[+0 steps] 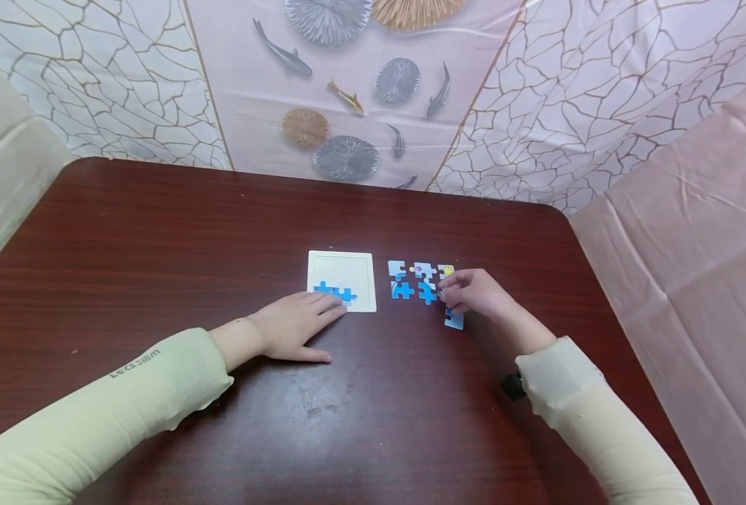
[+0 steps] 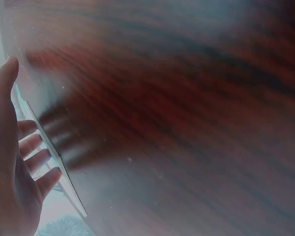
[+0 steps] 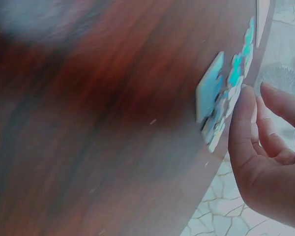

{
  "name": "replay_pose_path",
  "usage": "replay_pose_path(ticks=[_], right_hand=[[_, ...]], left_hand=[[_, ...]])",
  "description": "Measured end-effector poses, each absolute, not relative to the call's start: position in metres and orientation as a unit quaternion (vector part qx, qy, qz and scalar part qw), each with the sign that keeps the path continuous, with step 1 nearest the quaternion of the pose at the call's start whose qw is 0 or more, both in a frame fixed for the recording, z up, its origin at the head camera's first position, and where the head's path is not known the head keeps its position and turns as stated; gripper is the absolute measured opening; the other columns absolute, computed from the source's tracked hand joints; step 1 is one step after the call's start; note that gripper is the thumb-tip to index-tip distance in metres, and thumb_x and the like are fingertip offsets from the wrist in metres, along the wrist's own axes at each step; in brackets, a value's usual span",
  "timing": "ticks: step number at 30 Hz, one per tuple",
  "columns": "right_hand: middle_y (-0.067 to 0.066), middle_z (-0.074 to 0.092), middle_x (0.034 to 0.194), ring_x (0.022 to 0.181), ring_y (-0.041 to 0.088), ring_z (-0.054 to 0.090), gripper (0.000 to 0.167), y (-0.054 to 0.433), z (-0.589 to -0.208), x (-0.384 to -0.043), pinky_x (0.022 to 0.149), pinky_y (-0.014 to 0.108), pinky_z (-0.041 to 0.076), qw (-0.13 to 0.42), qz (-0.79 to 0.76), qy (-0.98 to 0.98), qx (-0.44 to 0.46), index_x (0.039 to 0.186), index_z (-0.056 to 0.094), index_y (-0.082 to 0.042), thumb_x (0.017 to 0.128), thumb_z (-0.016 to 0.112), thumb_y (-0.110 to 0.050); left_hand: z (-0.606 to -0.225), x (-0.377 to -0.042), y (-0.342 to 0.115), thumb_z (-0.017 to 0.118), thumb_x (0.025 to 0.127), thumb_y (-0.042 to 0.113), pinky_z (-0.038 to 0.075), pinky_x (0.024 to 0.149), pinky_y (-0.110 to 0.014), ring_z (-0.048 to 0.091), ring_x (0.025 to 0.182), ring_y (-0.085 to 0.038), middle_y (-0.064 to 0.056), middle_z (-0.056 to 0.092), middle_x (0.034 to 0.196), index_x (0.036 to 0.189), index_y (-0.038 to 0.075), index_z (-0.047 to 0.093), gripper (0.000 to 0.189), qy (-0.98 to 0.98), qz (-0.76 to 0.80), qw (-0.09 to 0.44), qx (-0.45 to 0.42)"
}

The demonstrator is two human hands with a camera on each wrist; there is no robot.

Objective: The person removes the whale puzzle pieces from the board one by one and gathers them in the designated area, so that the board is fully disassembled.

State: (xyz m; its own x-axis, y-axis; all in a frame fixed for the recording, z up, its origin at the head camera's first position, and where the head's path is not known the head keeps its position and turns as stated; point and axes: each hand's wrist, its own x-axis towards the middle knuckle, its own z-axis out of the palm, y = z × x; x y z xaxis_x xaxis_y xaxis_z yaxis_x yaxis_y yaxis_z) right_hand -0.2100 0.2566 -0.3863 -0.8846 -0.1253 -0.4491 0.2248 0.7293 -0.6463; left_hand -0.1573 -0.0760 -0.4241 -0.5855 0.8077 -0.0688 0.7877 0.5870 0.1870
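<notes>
My left hand lies with fingers extended over the lower left of a white square puzzle tray. Its fingers partly cover joined blue puzzle pieces in the tray's lower part. My right hand is bent over the right column of loose puzzle pieces, hiding part of it. In the right wrist view its fingers are curved, tips apart, with no piece visible between them. Near it lie a piece with a yellow sun, a blue piece and a separate lower piece.
More loose pieces, including a pale blue one and a blue one, lie just right of the tray. The dark brown table reaches back to a patterned cloth. A dark object shows at the right cuff.
</notes>
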Motion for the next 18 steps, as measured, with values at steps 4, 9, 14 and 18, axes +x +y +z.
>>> replay_pose_path(ticks=[4, 9, 14, 18], right_hand=[[0.017, 0.066, 0.094, 0.074, 0.018, 0.064, 0.032, 0.245, -0.385, -0.213, 0.075, 0.034, 0.057, 0.237, -0.381, 0.894, 0.014, 0.115, 0.059, 0.004, 0.088, 0.063, -0.012], [0.016, 0.066, 0.091, 0.071, 0.017, 0.063, 0.030, 0.228, -0.382, -0.215, 0.073, 0.035, 0.058, 0.239, -0.388, 0.890, 0.001, 0.113, 0.061, 0.003, 0.087, 0.064, -0.010], [0.019, 0.067, 0.096, 0.073, 0.018, 0.063, 0.028, 0.215, -0.381, -0.217, 0.071, 0.033, 0.058, 0.239, -0.394, 0.887, -0.008, 0.111, 0.062, 0.003, 0.086, 0.064, -0.010], [0.016, 0.067, 0.092, 0.071, 0.018, 0.062, 0.027, 0.206, -0.380, -0.218, 0.070, 0.033, 0.058, 0.241, -0.391, 0.888, -0.019, 0.110, 0.063, 0.002, 0.086, 0.065, -0.011]], left_hand=[[-0.425, -0.157, -0.078, 0.051, 0.088, 0.058, 0.029, 0.113, -0.041, 0.035, 0.136, -0.026, -0.009, 0.039, 0.144, 0.143, 0.006, 0.036, 0.077, 0.887, 0.068, 0.072, 0.450], [-0.426, -0.157, -0.078, 0.050, 0.088, 0.058, 0.029, 0.113, -0.041, 0.033, 0.137, -0.027, -0.010, 0.037, 0.145, 0.143, 0.005, 0.036, 0.077, 0.886, 0.065, 0.067, 0.454], [-0.425, -0.157, -0.078, 0.050, 0.088, 0.058, 0.029, 0.113, -0.041, 0.033, 0.137, -0.027, -0.011, 0.036, 0.146, 0.143, 0.006, 0.036, 0.077, 0.887, 0.065, 0.067, 0.452], [-0.423, -0.157, -0.080, 0.052, 0.088, 0.056, 0.031, 0.112, -0.040, 0.033, 0.137, -0.028, -0.011, 0.035, 0.146, 0.143, 0.007, 0.036, 0.076, 0.887, 0.071, 0.075, 0.449]])
